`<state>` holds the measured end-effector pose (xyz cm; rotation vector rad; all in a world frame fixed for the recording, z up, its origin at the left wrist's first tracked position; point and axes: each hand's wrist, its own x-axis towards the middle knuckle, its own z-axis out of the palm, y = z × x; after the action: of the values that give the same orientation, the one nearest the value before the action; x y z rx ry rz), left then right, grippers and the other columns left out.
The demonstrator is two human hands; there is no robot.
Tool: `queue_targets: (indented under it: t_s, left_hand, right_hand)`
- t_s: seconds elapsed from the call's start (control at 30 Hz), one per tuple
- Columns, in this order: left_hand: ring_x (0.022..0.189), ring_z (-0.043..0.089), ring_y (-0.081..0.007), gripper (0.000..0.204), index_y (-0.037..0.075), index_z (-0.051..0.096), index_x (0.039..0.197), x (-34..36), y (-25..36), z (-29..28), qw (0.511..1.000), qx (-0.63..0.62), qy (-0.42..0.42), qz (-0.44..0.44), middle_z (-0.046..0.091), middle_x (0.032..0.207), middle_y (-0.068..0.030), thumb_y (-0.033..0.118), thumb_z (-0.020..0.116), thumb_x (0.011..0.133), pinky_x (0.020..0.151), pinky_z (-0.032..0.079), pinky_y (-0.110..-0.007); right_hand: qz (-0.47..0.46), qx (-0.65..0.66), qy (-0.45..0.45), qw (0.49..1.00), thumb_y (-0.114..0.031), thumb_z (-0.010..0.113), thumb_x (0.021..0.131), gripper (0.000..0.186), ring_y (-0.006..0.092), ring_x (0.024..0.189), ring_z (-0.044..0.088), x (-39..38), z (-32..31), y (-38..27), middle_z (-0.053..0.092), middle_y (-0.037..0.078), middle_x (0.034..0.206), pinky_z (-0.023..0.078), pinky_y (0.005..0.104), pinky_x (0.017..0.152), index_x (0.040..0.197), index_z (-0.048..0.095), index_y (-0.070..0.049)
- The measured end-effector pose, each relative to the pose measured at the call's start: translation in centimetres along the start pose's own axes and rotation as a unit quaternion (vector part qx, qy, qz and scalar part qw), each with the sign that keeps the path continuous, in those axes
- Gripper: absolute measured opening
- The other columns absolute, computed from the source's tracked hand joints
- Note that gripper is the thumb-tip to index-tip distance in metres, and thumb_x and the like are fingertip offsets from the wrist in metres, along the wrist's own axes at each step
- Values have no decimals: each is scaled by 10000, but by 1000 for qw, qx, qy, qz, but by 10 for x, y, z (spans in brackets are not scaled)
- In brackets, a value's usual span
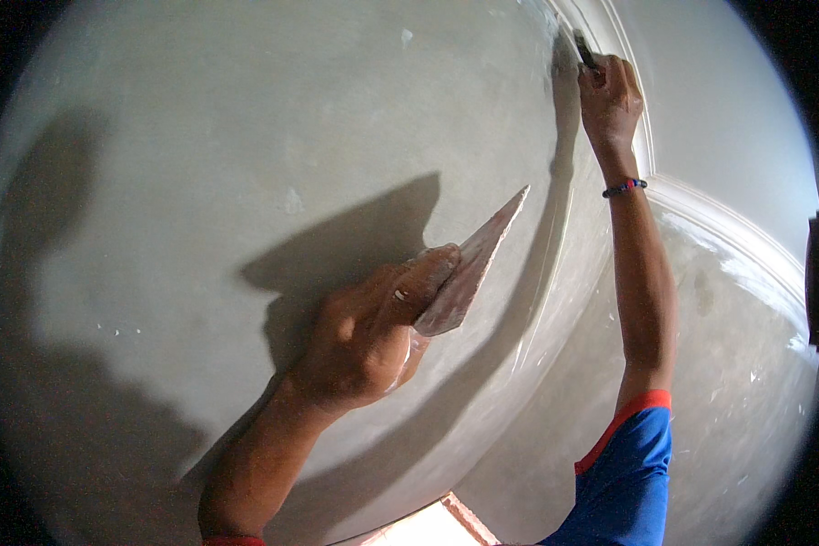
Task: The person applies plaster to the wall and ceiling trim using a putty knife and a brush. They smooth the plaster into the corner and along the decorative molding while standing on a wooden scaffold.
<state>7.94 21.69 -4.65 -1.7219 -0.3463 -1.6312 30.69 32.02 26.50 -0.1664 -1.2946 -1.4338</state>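
Grey wall (182,209) meets white cornice (604,29), where the right hand (612,102), closed around a dark tool (583,47), should press lightly while the left hand (364,337) pinches a smeared blade (475,273).

No readable txt, nos. or signs

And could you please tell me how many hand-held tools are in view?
2: a smeared, flat blade in the left hand, and a dark tool, partly covered by the right hand, near the white moulding.
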Motion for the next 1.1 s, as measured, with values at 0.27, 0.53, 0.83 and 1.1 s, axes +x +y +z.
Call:
queue_targets:
  t_s: [0.27, 0.53, 0.83, 1.1]
  left_hand:
    - [1005, 625, -337, 609, -30, 406, 1279, 0, 0, -1, 1000, -5, -3, -7, 575, 1149, -233, -94, 644, 723, 835, 559, -374]
    - [953, 646, -330, 635, -20, 401, 1289, 1, 0, 0, 999, -31, 9, -10, 589, 1112, -240, -88, 653, 710, 758, 582, -364]
    - [968, 641, -329, 646, -21, 398, 1294, 2, 0, -4, 1000, -27, 5, -9, 592, 1103, -237, -109, 640, 702, 778, 580, -358]
    - [969, 639, -322, 595, -19, 415, 1265, 2, -1, -4, 999, -49, 5, -11, 602, 1099, -214, -93, 628, 714, 772, 582, -357]
  right_hand:
    - [-28, -94, -60, 993, -251, 605, 863, 213, 319, 821, 627, 28, 12, -26, 603, 111, 916, 499, 426, 694, 982, 597, -74]
    - [18, -101, -98, 990, -236, 611, 853, 185, 321, 792, 618, -3, -5, -6, 580, 114, 890, 499, 427, 663, 968, 575, -97]
    - [-42, -25, -10, 999, -205, 603, 832, 171, 341, 797, 619, 15, 8, -25, 568, 117, 887, 509, 439, 630, 953, 556, -95]
    - [-17, -58, -83, 995, -239, 612, 835, 198, 331, 805, 622, 18, 4, -14, 579, 113, 912, 516, 428, 675, 981, 593, -107]
